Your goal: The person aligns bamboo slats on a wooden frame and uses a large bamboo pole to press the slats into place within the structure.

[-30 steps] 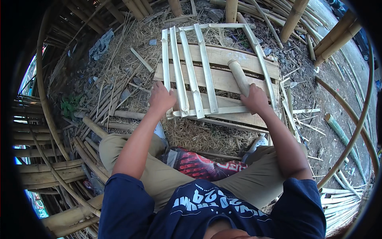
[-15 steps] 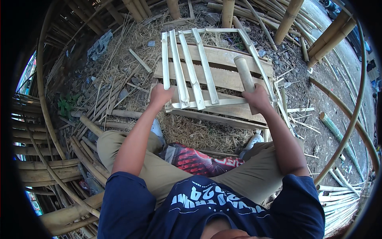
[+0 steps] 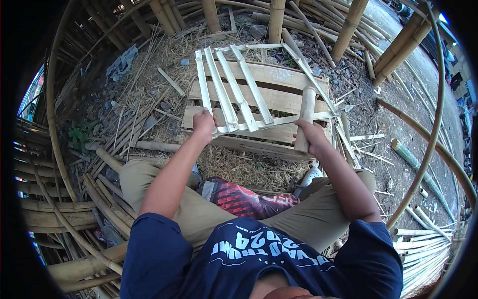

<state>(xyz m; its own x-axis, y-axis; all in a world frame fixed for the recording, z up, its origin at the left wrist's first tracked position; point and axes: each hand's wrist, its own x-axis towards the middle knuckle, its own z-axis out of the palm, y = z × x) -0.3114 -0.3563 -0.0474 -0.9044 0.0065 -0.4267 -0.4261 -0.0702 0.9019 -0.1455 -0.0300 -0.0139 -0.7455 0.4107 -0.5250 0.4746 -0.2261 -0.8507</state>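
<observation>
and here's the bamboo frame [image 3: 253,85], lying across the slatted wooden surface [image 3: 284,75] in front of the person, its far edge sticking out past the boards over the littered ground. four pale strips run across it, bunched to the left, with a wide gap before the slanting right-hand side.

the left hand [image 3: 204,125] is closed on the near left corner, where the leftmost strip meets the near rail [image 3: 285,120]. over on the other side, the right hand [image 3: 311,135] has its fingers wrapped round a thick bamboo club [image 3: 307,104], low down the shaft, the top tilted slightly away, just over the rail's right portion; whether club and rail touch, i can't tell.

now, handling: the frame looks light, springy along each strip, likely wobbly at the joints. smooth split faces could slide a little, and cut edges may be sharp, so a corner or the rail seems the sound place to take hold, rather than a thin strip mid-span. the club looks stiff and solid, clearly the heavier piece, round enough to roll in a loose grip, best held near its lower end.
</observation>
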